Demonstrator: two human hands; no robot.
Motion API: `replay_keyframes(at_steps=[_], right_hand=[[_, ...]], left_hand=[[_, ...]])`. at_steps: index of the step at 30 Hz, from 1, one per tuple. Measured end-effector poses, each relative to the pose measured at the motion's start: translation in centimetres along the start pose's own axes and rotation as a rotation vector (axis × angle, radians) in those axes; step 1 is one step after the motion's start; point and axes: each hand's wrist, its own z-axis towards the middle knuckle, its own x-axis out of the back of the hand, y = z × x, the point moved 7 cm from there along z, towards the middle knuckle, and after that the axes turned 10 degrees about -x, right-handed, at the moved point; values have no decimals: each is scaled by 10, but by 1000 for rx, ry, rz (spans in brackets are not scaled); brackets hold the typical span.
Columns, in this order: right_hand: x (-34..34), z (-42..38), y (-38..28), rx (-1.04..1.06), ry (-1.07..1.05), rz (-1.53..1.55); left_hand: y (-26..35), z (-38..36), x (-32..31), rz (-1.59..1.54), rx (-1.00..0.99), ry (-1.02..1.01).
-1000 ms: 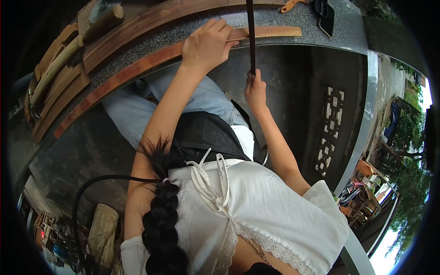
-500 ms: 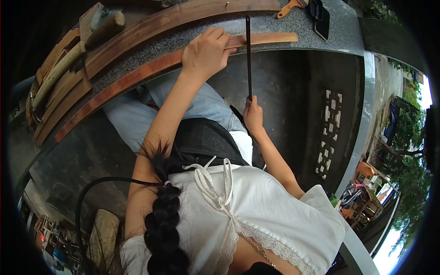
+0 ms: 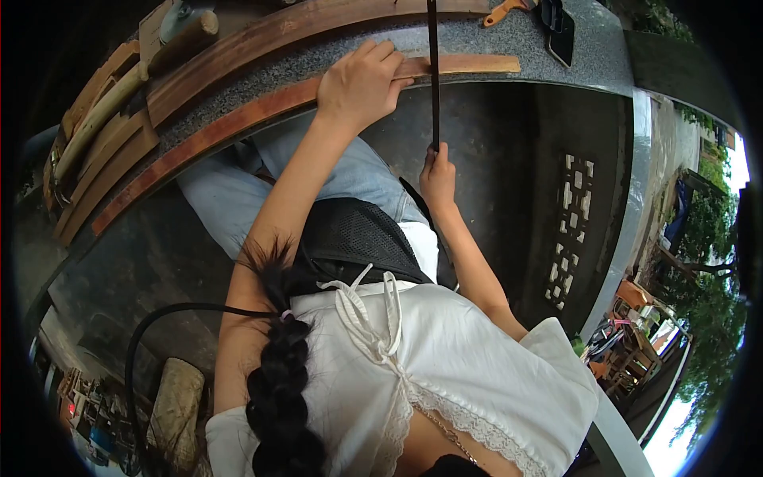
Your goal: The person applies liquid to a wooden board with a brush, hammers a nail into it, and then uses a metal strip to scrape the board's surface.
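Note:
My left hand [image 3: 359, 86] presses down on a long reddish-brown wooden strip [image 3: 214, 129], fingers curled over it near its right part. The strip lies along the front edge of a grey granite-like worktop [image 3: 477, 40]. In a closed grip, my right hand [image 3: 439, 181] has the near end of a long thin dark metal bar [image 3: 435, 103]. The bar points away from me and crosses the strip to the right of my left hand. Its far end is cut off by the top of the view. Whether its edge has teeth cannot be made out.
A wider curved wooden board [image 3: 302, 38] lies behind the strip. At the left are a mallet-like wooden tool [image 3: 191, 40] and stacked wood pieces [image 3: 111, 171]. An orange-handled brush [image 3: 502, 11] and a black phone-like object [image 3: 561, 44] lie at the back right.
My right hand has pushed slightly forward, away from me. The metal bar has slid across the strip, and its holed tip has left the view. My left hand stays on the strip.

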Motion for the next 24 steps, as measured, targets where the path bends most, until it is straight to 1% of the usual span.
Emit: replay_keyframes(at_steps=[1,2,3,6,9,12,13,15,16,18,19,20,21,24], right_hand=[[2,16,-17,-9,-2,-2],[9,46,-51,31,13,33],[12,61,-72,75,29,70],[2,60,-62,20,16,61],[-8,3,1,54,34,37],[1,2,-7,48,70,39],[3,10,-23,24,71,36],[-2,47,-60,-56,5,133],[-2,46,-59,-61,8,140],[-5,39,-41,-117,-75,38],[-7,17,-18,-125,-70,41],[-12,-9,11,-46,-45,42],[-15,-18,24,37,-23,42],[-5,-4,7,15,-34,72]], left_hand=[[1,-2,-1,-6,0,-7],[2,-2,-1,-8,-6,-5],[2,-2,-1,-7,-12,-1],[-2,0,0,5,1,9],[-2,0,1,28,0,14],[-4,0,-3,-2,-2,-10],[-2,-4,-6,-17,-8,-28],[-8,-1,-3,7,14,-10],[-11,0,-2,-2,20,-21],[-13,2,-1,8,21,-14],[-11,0,-2,4,15,-13],[-10,2,-1,6,6,-7],[-11,2,-1,9,7,-6],[-8,-1,-3,-5,27,-9]])
